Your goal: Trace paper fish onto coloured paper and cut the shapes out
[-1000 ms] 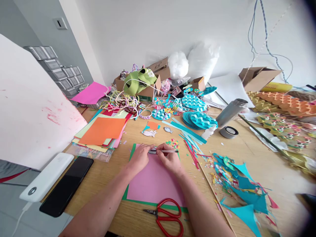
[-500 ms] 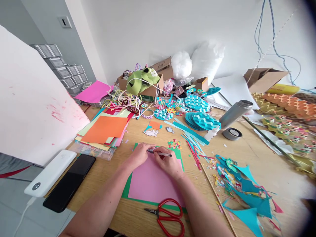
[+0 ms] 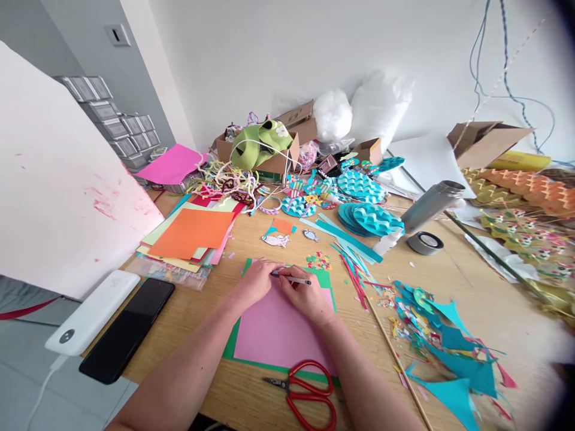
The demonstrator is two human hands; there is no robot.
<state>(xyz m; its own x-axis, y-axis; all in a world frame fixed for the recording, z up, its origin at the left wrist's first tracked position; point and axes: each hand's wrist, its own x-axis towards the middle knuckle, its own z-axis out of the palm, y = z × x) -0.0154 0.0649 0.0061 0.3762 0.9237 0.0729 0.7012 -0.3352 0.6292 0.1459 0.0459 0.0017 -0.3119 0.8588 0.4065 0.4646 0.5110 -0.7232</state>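
While the head camera looked down at the counter (image 3: pixel 202 311), both bare hands were working close together near the far edge of a pink sheet (image 3: pixel 278 335), which lay on top of a green sheet (image 3: pixel 231 344). The right hand (image 3: pixel 302 294) had its fingers pinched snugly round a slim pen (image 3: pixel 296 279), tip pointing toward the left hand (image 3: pixel 259 281). The left one's fingers were stretched out and resting on the paper right by the tip; couldn't tell if they were pinning some little piece down, since the hands pretty much hid that spot.

As for progress, looked like early days on that sheet, just judging by it: the pink part in view had no lines on it and no cuts, so most of the pen work and any cutting seemed undone. The red-handled scissors (image 3: pixel 309 395) lay loose at the sheet's near edge, nobody holding them. Just past the hands, though, a bigger fish cut-out (image 3: pixel 276 241) and a small fish cut-out (image 3: pixel 311 236) were sitting there already drawn and trimmed.
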